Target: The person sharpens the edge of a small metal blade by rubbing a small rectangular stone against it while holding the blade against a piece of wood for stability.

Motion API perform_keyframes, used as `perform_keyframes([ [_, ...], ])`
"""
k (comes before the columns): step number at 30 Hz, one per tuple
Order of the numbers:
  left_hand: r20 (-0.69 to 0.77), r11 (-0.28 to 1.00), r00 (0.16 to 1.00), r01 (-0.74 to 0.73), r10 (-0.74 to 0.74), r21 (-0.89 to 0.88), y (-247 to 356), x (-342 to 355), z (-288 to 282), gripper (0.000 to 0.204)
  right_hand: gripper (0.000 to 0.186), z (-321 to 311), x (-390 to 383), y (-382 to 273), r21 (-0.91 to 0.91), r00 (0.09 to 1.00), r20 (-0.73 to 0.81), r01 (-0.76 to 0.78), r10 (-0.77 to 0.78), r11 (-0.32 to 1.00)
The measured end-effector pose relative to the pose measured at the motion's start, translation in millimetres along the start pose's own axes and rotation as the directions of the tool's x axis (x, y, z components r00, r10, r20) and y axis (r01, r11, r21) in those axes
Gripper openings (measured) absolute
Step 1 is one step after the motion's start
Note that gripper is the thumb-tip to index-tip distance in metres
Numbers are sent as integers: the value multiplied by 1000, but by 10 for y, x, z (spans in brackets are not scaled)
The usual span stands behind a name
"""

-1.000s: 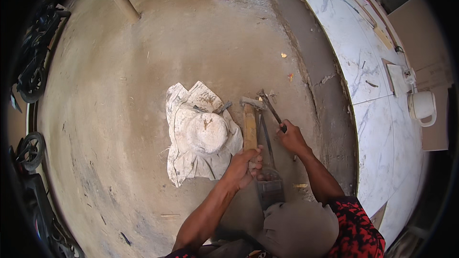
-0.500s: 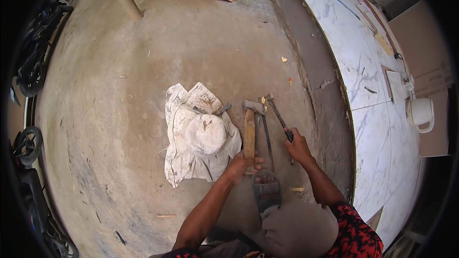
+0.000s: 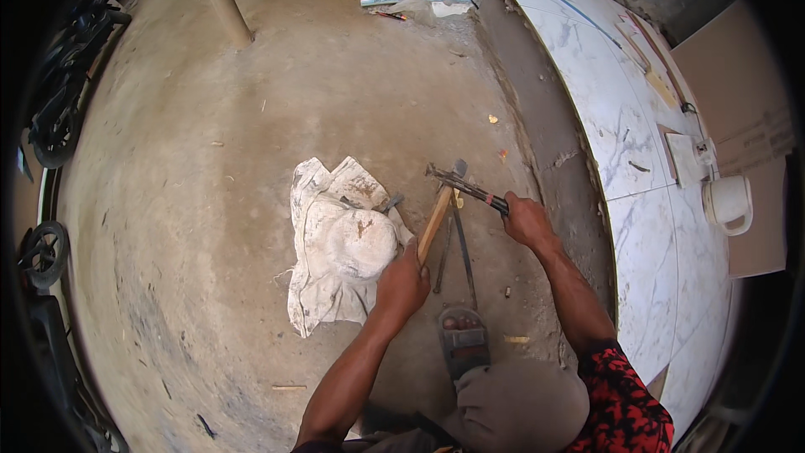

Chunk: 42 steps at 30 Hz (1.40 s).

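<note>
Two hammers, one in each hand, with their long axes crossing in front of the wearer. The left hand is closed around the lower handle of the wooden-handled hammer, which slants up and to the right from the fist toward its dark metal head. The right hand is clenched on the grip of the black-gripped hammer, whose shaft runs up and to the left — so its far end lies across the upper part of the wooden handle, just beside the metal head. Whether the two tools touch there cannot be told from this single overhead view. The metal head lies up and to the right of the left fingers and up and to the left of the right fingers; of the two, the right hand appears the nearer to it. Left of the left hand lies a pale sack with a rounded bulge; below the crossing, two thin dark rods lie on the floor, near the sandalled foot. As to lettering — no brand or label can be made out on either hammer; faint print shows on the cardboard at right, too small and slanted to read.
</note>
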State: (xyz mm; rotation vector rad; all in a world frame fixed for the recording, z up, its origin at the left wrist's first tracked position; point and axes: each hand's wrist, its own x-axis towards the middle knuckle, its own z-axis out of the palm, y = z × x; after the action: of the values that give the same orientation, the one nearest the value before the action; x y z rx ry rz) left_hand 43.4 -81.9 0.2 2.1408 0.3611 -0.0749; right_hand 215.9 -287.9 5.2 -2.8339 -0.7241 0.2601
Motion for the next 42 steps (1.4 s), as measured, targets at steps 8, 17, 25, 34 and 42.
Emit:
perform_keyframes([
  [8, 153, 964, 968, 163, -197, 208, -154, -118, -41, 56, 18, 127, -396, -405, 251, 752, -302, 656, -586, 712],
  [17, 89, 973, 983, 142, -161, 184, -312, -288, 68, 50, 22, -146, -505, -487, 488, 987, -121, -32, 104, 872],
  [25, 115, 972, 990, 56, -84, 230, 81, -13, 189, 49, 21, 358, -217, 171, 38, 978, 105, -185, 180, 982],
  [34, 157, 973, 982, 65, -101, 220, 150, 54, 215, 46, 18, 337, -114, 427, 37, 985, 61, -166, 164, 985],
  [42, 181, 962, 972, 98, -148, 256, -78, -161, 114, 51, 20, 365, -394, -116, 236, 979, -79, 202, -188, 951],
])
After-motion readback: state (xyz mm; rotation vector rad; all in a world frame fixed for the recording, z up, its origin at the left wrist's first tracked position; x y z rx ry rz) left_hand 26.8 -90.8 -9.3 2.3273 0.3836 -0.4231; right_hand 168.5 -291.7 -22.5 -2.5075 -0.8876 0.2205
